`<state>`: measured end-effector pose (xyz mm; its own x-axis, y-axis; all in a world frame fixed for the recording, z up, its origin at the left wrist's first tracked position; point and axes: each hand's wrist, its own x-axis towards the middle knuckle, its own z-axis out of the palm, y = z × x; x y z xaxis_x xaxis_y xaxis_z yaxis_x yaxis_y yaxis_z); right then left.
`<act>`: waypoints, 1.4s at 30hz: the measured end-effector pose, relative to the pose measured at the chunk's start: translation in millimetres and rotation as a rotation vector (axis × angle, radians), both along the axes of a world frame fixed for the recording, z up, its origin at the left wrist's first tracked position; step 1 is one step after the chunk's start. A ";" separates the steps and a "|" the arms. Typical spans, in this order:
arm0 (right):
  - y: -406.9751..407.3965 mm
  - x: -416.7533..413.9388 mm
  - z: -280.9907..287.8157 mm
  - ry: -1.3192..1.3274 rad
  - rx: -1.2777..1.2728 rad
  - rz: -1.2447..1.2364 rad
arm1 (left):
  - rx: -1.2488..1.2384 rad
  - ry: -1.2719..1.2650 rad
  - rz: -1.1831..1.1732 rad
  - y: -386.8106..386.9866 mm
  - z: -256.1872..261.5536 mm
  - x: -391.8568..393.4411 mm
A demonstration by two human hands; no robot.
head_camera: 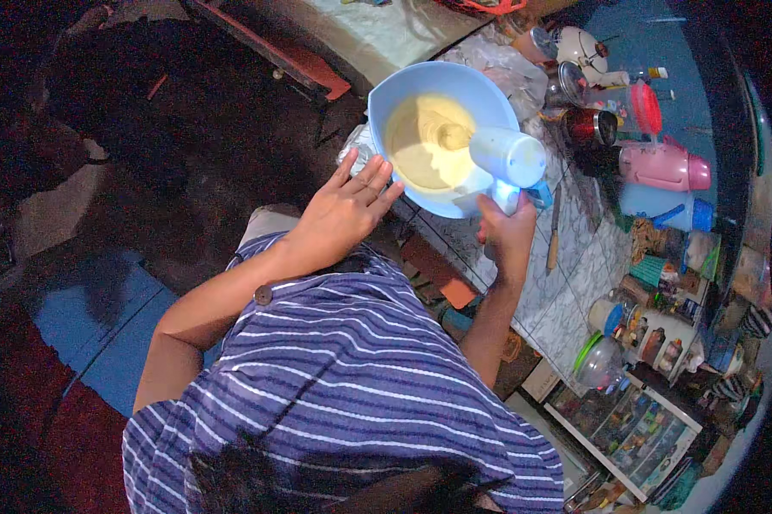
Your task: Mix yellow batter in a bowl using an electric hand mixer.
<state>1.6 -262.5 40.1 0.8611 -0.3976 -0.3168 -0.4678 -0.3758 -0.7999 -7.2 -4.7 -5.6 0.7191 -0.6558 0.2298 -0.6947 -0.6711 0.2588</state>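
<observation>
A light-blue plastic mixing bowl (pixel 445 76) sits at the counter's edge, holding smooth pale-yellow batter (pixel 418 138). My right hand (pixel 508 228) grips the handle of a white electric hand mixer (pixel 507 154) over the right side of the bowl. The mixer's working end goes into the batter, where ridged swirls show; the beaters themselves are hard to make out. My left hand (pixel 354 205) lies flat with fingers spread, fingertips at the bowl's near-left rim. Its thumb is hidden. Crumpled clear plastic (pixel 360 149) shows beyond those fingers.
A knife with a wooden handle (pixel 553 247) lies on the marble-patterned tiled counter (pixel 572 283), right of the bowl. Jars, a pink thermos (pixel 662 166) and a blue pitcher (pixel 662 205) line the wall. A plastic bag (pixel 511 70) touches the bowl's far side. A glass-topped case (pixel 624 430) stands lower right.
</observation>
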 end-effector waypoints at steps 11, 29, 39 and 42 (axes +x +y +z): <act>29.4 14.2 5.7 -0.056 0.080 0.182 | -0.013 0.018 0.016 -3.7 2.4 0.3; 3.9 -4.1 11.8 -0.023 0.050 0.091 | -0.010 -0.003 0.013 -3.1 1.6 -0.9; 16.7 -16.0 13.2 0.086 -0.086 0.286 | -0.004 -0.007 0.011 -2.9 3.0 0.5; 7.9 -28.5 27.8 0.102 -0.085 0.274 | -0.015 -0.004 0.017 -1.4 0.4 -0.3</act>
<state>-26.9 -254.5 67.9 0.9054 -0.1835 -0.3828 -0.4160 -0.5627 -0.7143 -7.5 -6.1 -5.2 0.7293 -0.6400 0.2420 -0.6842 -0.6789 0.2664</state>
